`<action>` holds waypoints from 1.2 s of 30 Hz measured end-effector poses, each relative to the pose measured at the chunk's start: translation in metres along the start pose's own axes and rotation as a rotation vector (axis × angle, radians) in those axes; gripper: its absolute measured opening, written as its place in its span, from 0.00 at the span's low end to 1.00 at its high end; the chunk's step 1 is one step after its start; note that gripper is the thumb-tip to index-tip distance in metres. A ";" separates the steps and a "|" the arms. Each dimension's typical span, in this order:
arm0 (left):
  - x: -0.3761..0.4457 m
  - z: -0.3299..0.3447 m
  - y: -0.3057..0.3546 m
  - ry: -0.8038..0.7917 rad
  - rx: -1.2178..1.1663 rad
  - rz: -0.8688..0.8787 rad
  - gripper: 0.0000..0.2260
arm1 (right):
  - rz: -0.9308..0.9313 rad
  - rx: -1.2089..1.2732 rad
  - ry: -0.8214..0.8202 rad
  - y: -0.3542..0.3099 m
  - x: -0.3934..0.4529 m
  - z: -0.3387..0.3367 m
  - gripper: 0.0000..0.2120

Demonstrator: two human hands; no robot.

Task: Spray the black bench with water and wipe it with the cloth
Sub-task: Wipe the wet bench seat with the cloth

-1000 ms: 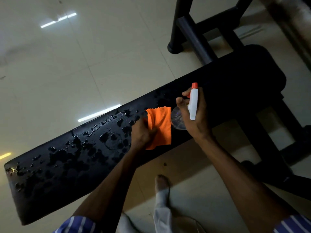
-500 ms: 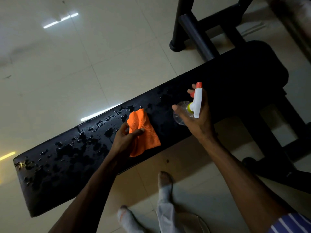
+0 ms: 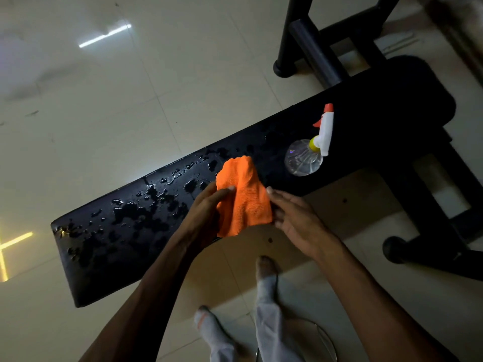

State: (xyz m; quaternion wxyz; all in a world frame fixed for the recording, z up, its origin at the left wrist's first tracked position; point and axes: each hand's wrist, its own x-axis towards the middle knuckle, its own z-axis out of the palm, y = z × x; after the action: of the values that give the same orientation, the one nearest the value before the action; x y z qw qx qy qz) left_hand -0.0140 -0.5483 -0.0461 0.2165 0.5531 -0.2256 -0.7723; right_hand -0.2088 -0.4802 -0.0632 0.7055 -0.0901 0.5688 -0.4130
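Above the near edge of the black bench, the left hand pinches the orange cloth between thumb and fingers, the fabric draping limply over them. The right hand lies against the cloth's right edge with fingers nearly straight, holding nothing. Water droplets bead across the bench's left half, suggesting a slick, non-absorbent padded surface. The cloth appears light, soft and easily bunched; gathering it into a flat pad under the palm should give the firmest hold for wiping. The spray bottle stands on the bench just beyond the hands, free of both; it looks like light, clear plastic, best taken at its white trigger head.
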 end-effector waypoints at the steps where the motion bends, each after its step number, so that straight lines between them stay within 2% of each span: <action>1: -0.002 -0.004 0.000 0.031 0.014 0.020 0.07 | -0.030 0.078 0.006 -0.002 0.001 0.006 0.10; 2: -0.001 -0.010 0.000 0.061 0.030 0.035 0.08 | -0.064 0.108 0.024 -0.005 0.003 0.011 0.08; 4: 0.000 -0.021 0.001 0.093 0.045 0.043 0.11 | -0.166 0.006 0.076 -0.014 0.004 0.026 0.11; 6: 0.003 -0.030 0.002 0.126 0.061 0.074 0.14 | -0.329 -0.187 0.143 -0.030 0.005 0.040 0.12; 9: 0.009 -0.049 0.000 0.258 0.101 0.173 0.18 | -0.581 -0.487 0.200 -0.058 0.006 0.063 0.13; 13: 0.010 -0.076 -0.012 0.361 0.271 0.255 0.17 | -0.847 -0.961 0.198 -0.066 0.019 0.095 0.13; 15: 0.009 -0.084 -0.018 0.415 0.385 0.263 0.17 | -0.789 -1.165 0.100 -0.054 0.033 0.104 0.13; 17: 0.010 -0.089 -0.022 0.470 0.513 0.288 0.16 | -0.572 -1.375 -0.025 -0.035 0.051 0.106 0.14; 19: 0.012 -0.090 -0.024 0.499 0.638 0.342 0.15 | -0.455 -1.496 -0.030 -0.019 0.067 0.101 0.16; 23: 0.022 -0.089 -0.024 0.521 0.900 0.467 0.13 | -0.630 -1.582 0.107 -0.012 0.109 0.089 0.22; 26: 0.039 -0.091 -0.022 0.547 1.163 0.507 0.19 | -0.632 -1.725 0.027 -0.005 0.141 0.081 0.32; 28: 0.049 -0.094 -0.024 0.558 1.290 0.487 0.24 | -0.677 -1.830 0.011 0.008 0.151 0.073 0.34; 32: 0.057 -0.101 -0.034 0.566 1.351 0.411 0.28 | -0.785 -1.829 0.052 0.016 0.160 0.062 0.34; 36: 0.061 -0.107 -0.039 0.578 1.366 0.423 0.28 | -0.821 -1.806 0.155 0.005 0.180 0.070 0.30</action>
State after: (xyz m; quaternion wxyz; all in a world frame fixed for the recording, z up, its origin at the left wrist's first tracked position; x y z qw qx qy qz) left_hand 0.0669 -0.5637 -0.1460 0.0204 0.6888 -0.6877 -0.2286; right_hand -0.1427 -0.6246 -0.1737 0.1355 -0.7560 0.6390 -0.0419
